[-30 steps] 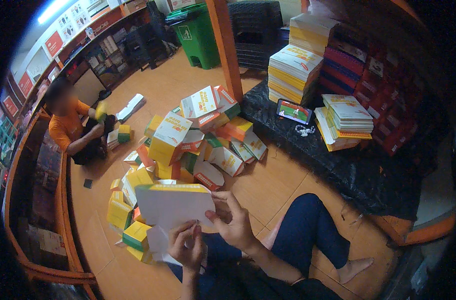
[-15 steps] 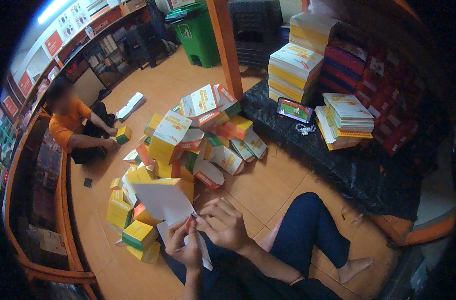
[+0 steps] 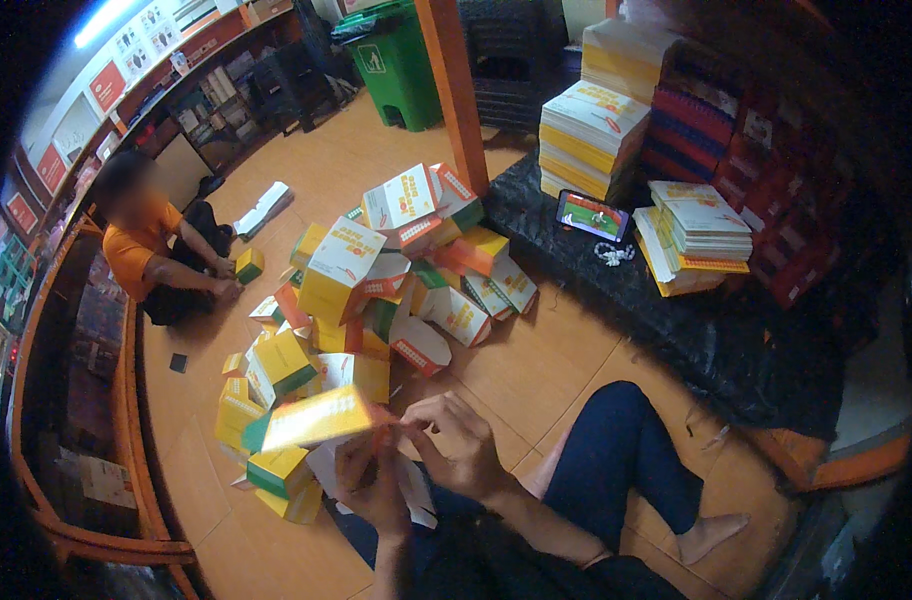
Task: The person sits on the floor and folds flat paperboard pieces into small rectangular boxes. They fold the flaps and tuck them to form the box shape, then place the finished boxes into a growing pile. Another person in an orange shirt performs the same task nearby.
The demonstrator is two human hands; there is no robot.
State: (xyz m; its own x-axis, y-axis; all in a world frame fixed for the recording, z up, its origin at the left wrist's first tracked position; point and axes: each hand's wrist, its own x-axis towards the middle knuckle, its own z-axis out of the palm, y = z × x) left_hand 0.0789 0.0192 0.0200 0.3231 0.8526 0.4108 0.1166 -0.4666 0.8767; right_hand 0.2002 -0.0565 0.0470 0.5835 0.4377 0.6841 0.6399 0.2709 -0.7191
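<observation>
Over my lap I hold a partly folded cardboard box (image 3: 321, 420). Its raised panel is yellow and white with a dotted strip, slightly blurred by motion, and white inner flaps hang below. My left hand (image 3: 372, 488) is closed on its near corner. My right hand (image 3: 454, 447) pinches an orange-red edge of the same box, right beside the left fingers. Just beyond my hands lies a heap of folded boxes (image 3: 338, 262) in yellow, white, green and orange, some tilted on others.
A co-worker (image 3: 141, 250) in an orange shirt sits at the left, holding a small yellow-green box (image 3: 249, 265). Flat cardboard stacks (image 3: 591, 140) and a propped phone (image 3: 593, 216) rest on black plastic sheeting (image 3: 666, 330). An orange post (image 3: 454, 100) and a green bin (image 3: 396, 75) stand behind.
The box in my hands has turned: its white inner side faced me before, and now its yellow dotted side shows, tipped lower. Both hands stay close together on it.
</observation>
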